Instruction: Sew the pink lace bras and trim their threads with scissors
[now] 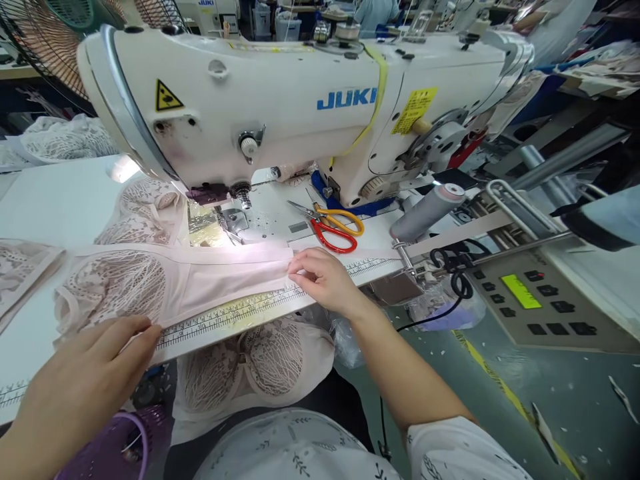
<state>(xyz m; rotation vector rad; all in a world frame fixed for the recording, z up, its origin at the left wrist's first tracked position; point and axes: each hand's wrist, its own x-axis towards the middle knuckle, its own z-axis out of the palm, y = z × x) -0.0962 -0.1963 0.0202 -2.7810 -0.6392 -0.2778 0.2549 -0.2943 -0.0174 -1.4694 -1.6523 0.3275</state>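
A pale pink lace bra point(165, 280) lies stretched along the front edge of the white sewing table point(55, 200), over a ruler tape point(235, 313) glued to that edge. My left hand point(95, 373) presses the left end of the bra band down, fingers together. My right hand point(325, 277) pinches the band's right end against the ruler. The white JUKI sewing machine point(300, 100) stands just behind, its needle area point(235, 220) lit above the fabric.
Orange and red scissors point(335, 227) lie on the machine bed right of the needle. A grey thread cone point(425, 210) and a control panel point(535, 300) sit at the right. More lace pieces point(260, 367) hang over my lap; a purple basket point(110, 447) is at lower left. A fan point(45, 40) stands at the back left.
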